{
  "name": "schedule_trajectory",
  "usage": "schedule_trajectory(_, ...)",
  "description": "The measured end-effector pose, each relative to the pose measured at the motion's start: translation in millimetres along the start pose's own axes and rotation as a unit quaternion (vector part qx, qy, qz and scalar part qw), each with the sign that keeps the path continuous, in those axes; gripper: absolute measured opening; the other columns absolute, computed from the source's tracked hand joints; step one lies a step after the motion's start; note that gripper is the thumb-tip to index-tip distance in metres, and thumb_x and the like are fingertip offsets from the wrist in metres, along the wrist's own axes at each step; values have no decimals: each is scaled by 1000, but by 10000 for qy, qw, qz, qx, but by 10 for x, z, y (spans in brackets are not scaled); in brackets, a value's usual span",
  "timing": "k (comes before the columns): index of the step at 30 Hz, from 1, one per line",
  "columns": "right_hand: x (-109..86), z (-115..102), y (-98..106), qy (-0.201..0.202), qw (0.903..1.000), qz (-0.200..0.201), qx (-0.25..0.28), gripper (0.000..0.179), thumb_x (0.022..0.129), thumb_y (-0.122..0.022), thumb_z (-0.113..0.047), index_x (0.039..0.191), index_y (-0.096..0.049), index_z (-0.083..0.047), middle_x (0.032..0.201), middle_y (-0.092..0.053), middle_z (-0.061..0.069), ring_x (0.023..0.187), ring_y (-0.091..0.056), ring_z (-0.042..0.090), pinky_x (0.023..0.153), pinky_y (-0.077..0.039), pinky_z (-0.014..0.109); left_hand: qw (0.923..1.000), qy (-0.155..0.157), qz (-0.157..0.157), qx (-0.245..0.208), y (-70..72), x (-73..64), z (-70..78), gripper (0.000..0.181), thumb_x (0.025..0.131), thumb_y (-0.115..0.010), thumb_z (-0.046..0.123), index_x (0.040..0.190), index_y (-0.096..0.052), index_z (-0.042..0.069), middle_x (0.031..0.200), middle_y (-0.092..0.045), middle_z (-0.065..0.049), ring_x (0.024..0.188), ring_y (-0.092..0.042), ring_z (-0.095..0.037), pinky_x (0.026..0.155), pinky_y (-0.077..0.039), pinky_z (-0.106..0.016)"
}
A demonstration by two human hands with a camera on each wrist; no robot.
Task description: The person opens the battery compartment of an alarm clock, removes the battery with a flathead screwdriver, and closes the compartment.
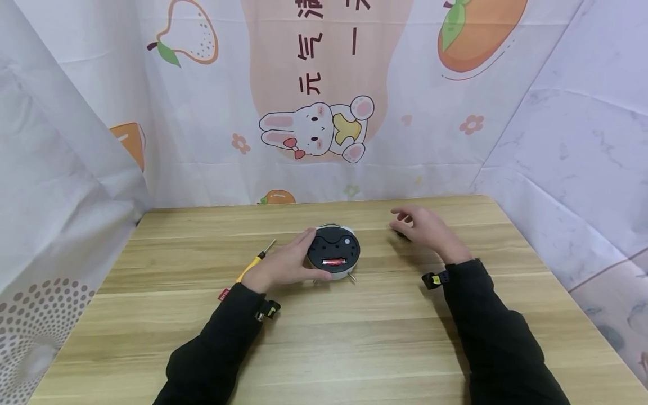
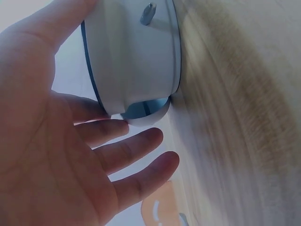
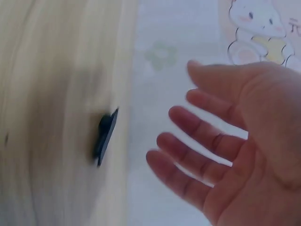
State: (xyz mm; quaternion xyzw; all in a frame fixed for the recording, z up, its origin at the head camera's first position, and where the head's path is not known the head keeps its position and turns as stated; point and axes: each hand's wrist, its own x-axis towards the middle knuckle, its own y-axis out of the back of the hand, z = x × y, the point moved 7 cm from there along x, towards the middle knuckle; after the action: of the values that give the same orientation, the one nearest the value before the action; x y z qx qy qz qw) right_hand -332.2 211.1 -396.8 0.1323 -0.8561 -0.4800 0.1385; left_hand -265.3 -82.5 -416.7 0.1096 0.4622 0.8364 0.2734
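A round white alarm clock (image 1: pixel 334 236) lies with its black back up, its metal feet toward the near side. In its uncovered battery slot sits a red battery (image 1: pixel 334 262). My left hand (image 1: pixel 283 263) holds the clock from the left, thumb on the near side and index finger on the far side; its other fingers spread free in the left wrist view. Over to the right, my right hand (image 1: pixel 422 228) hovers with loosely bent fingers, holding nothing. Below it lies a small thin black piece (image 3: pixel 106 136), probably the battery cover, apart from the fingers.
A screwdriver with a yellow handle (image 1: pixel 249 269) and a red end lies left of the clock, partly behind my left hand. Printed cloth (image 1: pixel 202 135) hangs along the far edge of the wooden table (image 1: pixel 344 349), with more cloth at both sides.
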Motion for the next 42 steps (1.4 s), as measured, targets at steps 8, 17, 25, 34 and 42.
schedule_trajectory(8, 36, -455, -178, 837, 9929, -234, 813, 58, 101, -66, -26, 147, -48, 4, 138, -58, 26, 127, -56, 38, 100, -49, 52, 9994, -230, 189, -160, 186, -71, -30, 108, 83, -85, 41, 160, -22, -1, 164, -26, -19, 150, -26, -29, 119, -25, -44)
schedule_trajectory(17, -48, -777, -443, 1357, 9690, -1114, 1738, 68, 102, -65, -26, 156, -35, 1, 159, -37, 18, 145, -36, 33, 113, -35, 51, 9995, 0, 226, -208, 402, -167, -168, 99, 87, -82, 35, 158, -26, -3, 162, -30, -20, 149, -29, -33, 119, -26, -47)
schedule_trajectory(25, -45, -815, -580, 1521, 9659, -1234, 1696, 68, 101, -66, -24, 155, -35, 2, 159, -35, 19, 147, -32, 34, 114, -35, 50, 9978, 489, -25, -443, 517, -311, -389, 96, 88, -81, 27, 157, -24, -8, 161, -28, -24, 149, -27, -39, 118, -26, -52)
schedule_trajectory(34, -55, -831, -628, 1407, 9698, -1431, 1388, 72, 101, -64, -38, 158, -35, -6, 161, -35, 10, 147, -33, 24, 115, -35, 41, 9894, 1325, -283, -529, 561, -439, -662, 88, 88, -81, 22, 153, -31, -10, 153, -39, -30, 140, -38, -44, 110, -37, -54)
schedule_trajectory(42, -59, -820, -629, 1451, 9732, -1360, 1157, 71, 100, -64, -37, 158, -35, -7, 160, -36, 11, 147, -34, 27, 114, -36, 43, 9823, 1680, -496, -664, 531, -482, -759, 71, 88, -80, 15, 143, -43, -9, 131, -55, -28, 112, -58, -35, 89, -52, -43)
